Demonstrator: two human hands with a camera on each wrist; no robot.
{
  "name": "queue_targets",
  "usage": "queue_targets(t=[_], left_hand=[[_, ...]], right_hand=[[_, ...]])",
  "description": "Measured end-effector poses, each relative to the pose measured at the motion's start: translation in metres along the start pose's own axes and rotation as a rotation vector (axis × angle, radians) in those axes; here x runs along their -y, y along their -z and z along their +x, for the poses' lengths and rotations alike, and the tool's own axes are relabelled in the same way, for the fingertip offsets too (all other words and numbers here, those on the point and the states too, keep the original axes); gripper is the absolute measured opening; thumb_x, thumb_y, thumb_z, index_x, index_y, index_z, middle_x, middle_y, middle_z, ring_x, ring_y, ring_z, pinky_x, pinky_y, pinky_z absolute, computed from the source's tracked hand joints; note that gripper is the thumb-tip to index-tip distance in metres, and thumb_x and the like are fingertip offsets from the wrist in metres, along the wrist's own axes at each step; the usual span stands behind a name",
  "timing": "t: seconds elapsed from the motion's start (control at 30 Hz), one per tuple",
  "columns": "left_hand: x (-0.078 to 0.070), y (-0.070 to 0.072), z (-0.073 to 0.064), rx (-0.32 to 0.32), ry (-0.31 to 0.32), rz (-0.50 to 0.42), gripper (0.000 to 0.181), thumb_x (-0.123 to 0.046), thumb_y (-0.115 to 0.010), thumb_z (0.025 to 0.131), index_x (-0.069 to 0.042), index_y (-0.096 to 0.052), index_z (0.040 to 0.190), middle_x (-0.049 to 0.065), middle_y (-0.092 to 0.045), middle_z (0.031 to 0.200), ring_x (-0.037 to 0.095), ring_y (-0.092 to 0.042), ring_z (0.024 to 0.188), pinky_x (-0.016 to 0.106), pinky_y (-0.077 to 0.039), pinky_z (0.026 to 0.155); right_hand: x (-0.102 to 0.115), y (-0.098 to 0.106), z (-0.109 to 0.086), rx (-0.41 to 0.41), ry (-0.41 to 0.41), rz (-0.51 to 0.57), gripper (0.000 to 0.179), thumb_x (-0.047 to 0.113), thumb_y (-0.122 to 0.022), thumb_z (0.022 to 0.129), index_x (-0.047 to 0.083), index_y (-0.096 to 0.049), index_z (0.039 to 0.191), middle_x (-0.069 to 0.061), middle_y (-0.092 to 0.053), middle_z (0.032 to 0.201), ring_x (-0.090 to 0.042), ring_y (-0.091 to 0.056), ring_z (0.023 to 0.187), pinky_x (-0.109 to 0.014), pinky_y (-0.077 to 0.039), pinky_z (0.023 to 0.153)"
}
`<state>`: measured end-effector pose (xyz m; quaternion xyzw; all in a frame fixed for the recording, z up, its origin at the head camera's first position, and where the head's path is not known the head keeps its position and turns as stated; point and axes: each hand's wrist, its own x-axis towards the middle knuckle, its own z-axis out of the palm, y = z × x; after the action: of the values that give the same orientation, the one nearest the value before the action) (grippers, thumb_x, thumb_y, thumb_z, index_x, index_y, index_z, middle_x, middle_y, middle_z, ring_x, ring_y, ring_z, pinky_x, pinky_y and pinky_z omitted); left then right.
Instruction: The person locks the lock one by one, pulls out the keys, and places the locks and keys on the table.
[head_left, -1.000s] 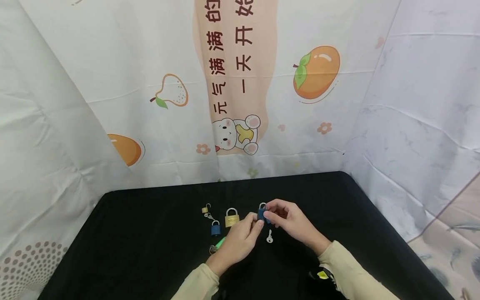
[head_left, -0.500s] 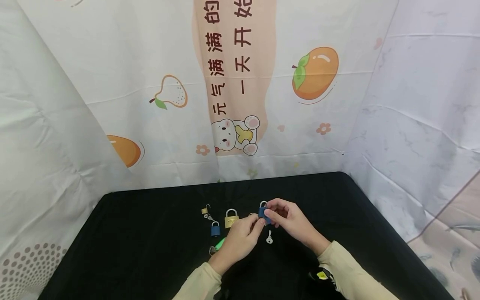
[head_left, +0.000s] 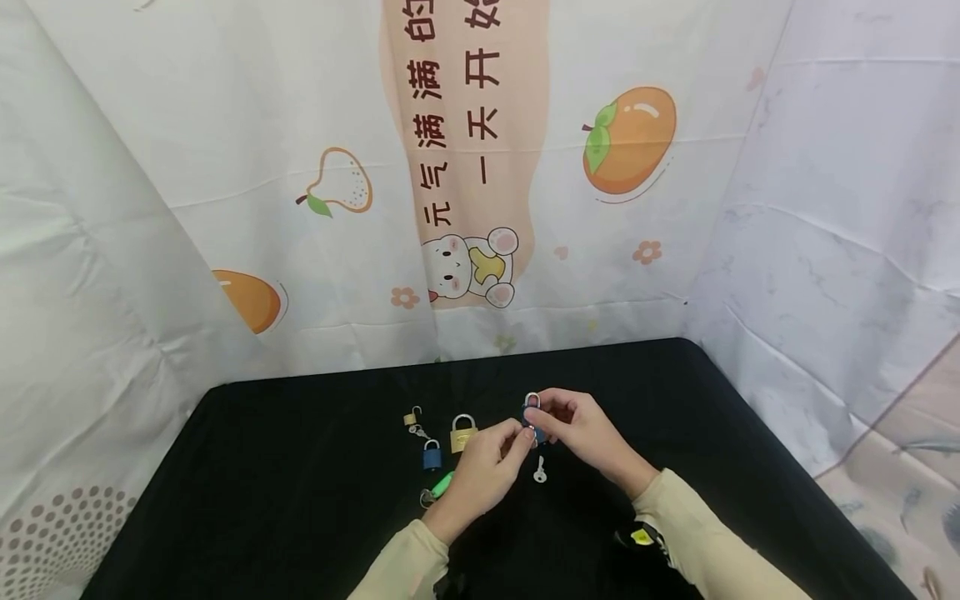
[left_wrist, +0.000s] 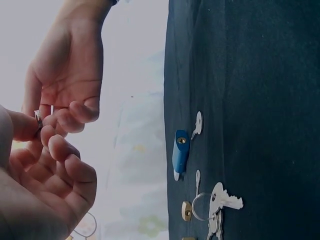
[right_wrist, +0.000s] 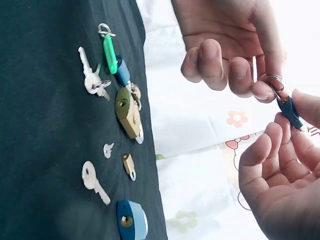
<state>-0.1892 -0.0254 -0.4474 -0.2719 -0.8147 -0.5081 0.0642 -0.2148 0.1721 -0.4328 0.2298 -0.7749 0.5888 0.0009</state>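
My right hand grips a small blue padlock between thumb and fingers, its silver shackle pointing up. From the left, my left hand pinches a small key with a wire ring at the padlock's keyhole end. How deep the key sits is hidden by the fingertips. A bit of silver key shows between the left thumb and finger in the left wrist view. Both hands are held above the black table, close together. Below them lies a loose silver key.
Left of the hands on the black cloth are a large brass padlock, another blue padlock, a small brass padlock with keys, and a green key tag. One more blue padlock lies in the right wrist view.
Both hands have risen slightly with the blue padlock, which has shifted a little up and right. My left fingertips have moved from the padlock's side to its lower end.
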Motion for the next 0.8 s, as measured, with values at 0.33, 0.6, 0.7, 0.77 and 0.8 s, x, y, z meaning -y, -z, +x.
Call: queue_targets(t=[0.33, 0.6, 0.7, 0.77, 0.8], left_hand=[[0.002, -0.007, -0.002, 0.030, -0.069, 0.027, 0.022, -0.021, -0.061, 0.102, -0.017, -0.070, 0.082, -0.013, -0.055, 0.073, 0.002, -0.050, 0.064, 0.020, -0.043, 0.059], [0.003, -0.015, -0.002, 0.049, -0.008, 0.036, 0.017, -0.022, -0.062, 0.101, -0.020, -0.071, 0.087, -0.013, -0.060, 0.080, 0.001, -0.052, 0.063, 0.020, -0.046, 0.058], [0.003, -0.021, -0.001, 0.059, 0.021, 0.037, 0.013, -0.021, -0.063, 0.100, -0.019, -0.071, 0.090, -0.013, -0.060, 0.082, -0.001, -0.053, 0.062, 0.020, -0.047, 0.057], [0.002, -0.025, 0.000, 0.065, 0.037, 0.038, 0.012, -0.021, -0.065, 0.099, -0.018, -0.072, 0.090, -0.014, -0.061, 0.080, -0.002, -0.052, 0.059, 0.020, -0.046, 0.055], [0.002, -0.028, 0.001, 0.069, 0.046, 0.037, 0.011, -0.020, -0.065, 0.098, -0.018, -0.072, 0.090, -0.014, -0.061, 0.078, -0.003, -0.051, 0.057, 0.020, -0.046, 0.054]], right_hand=[[0.005, 0.018, 0.013, -0.153, -0.073, 0.178, 0.029, 0.028, -0.063, 0.103, -0.001, -0.065, 0.108, -0.009, -0.059, 0.081, -0.018, -0.056, 0.067, -0.031, -0.052, 0.065], [0.010, 0.039, 0.013, -0.211, -0.106, 0.218, 0.030, 0.030, -0.065, 0.102, 0.001, -0.064, 0.108, -0.003, -0.056, 0.076, -0.016, -0.054, 0.066, -0.030, -0.052, 0.066], [0.007, 0.043, 0.011, -0.203, -0.119, 0.221, 0.031, 0.030, -0.065, 0.102, 0.000, -0.064, 0.109, -0.006, -0.057, 0.079, -0.016, -0.054, 0.066, -0.030, -0.052, 0.066], [0.005, 0.045, 0.011, -0.196, -0.123, 0.216, 0.032, 0.030, -0.065, 0.102, -0.001, -0.063, 0.110, -0.006, -0.058, 0.081, -0.016, -0.054, 0.067, -0.029, -0.052, 0.066], [0.004, 0.046, 0.010, -0.192, -0.124, 0.214, 0.032, 0.030, -0.064, 0.102, -0.001, -0.063, 0.111, -0.005, -0.059, 0.081, -0.015, -0.054, 0.067, -0.029, -0.052, 0.066]])
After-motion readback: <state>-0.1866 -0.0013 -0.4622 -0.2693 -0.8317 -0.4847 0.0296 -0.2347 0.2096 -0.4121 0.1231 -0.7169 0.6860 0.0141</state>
